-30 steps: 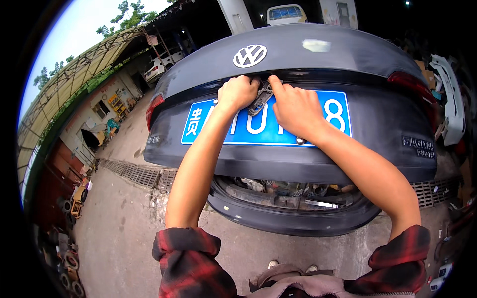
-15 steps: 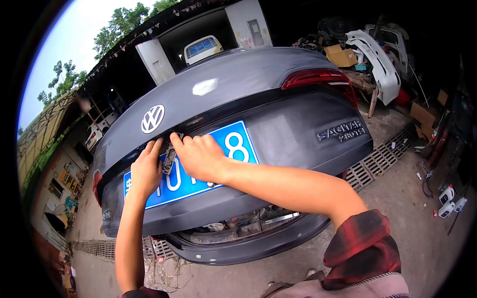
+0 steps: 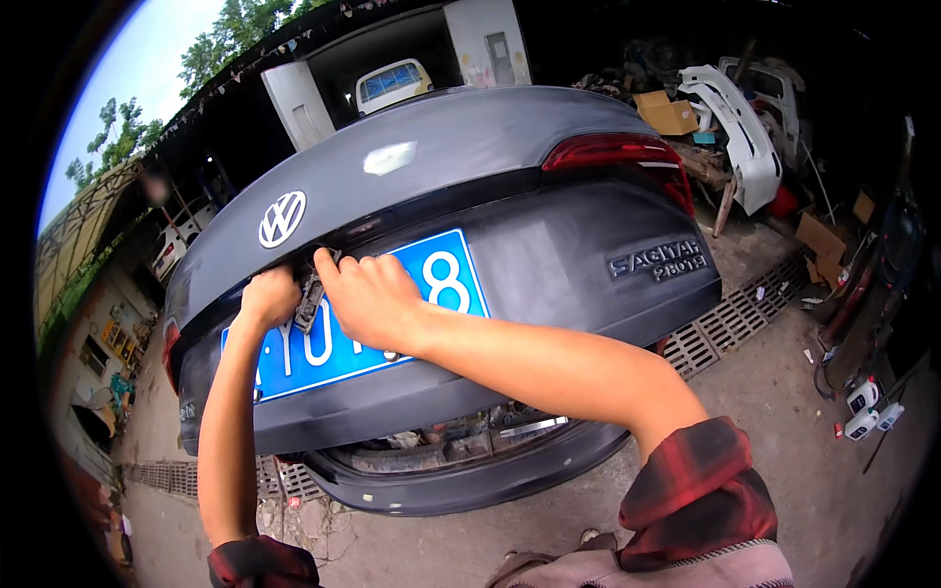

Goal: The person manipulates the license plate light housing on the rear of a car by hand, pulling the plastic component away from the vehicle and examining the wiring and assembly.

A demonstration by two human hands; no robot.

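Note:
The grey trunk lid (image 3: 549,260) of a car fills the middle, with a blue licence plate (image 3: 338,365) mounted on it. Under the lid's lip, my left hand (image 3: 270,297) is closed, its fingertips hidden in the dark recess above the plate. My right hand (image 3: 372,296) lies over the plate, its index finger reaching up into the recess and the other fingers curled; its thumb is hidden. Between my hands a narrow dark-grey part (image 3: 310,304) hangs at a slant from the recess, its upper end beside my right index finger. I cannot tell what grips it.
A round silver emblem (image 3: 282,220) sits above my left hand, and a red tail light (image 3: 618,157) to the right. The rear bumper (image 3: 461,485) is below the lid. A floor grate (image 3: 730,318), white bottles (image 3: 863,416), cardboard boxes (image 3: 667,113) and a loose white bumper (image 3: 742,142) lie rightward.
The view has shifted slightly, so the car sits a little further left and up. My left fingers, stretched up toward the recess before, are now curled. My right hand keeps its place beside the part.

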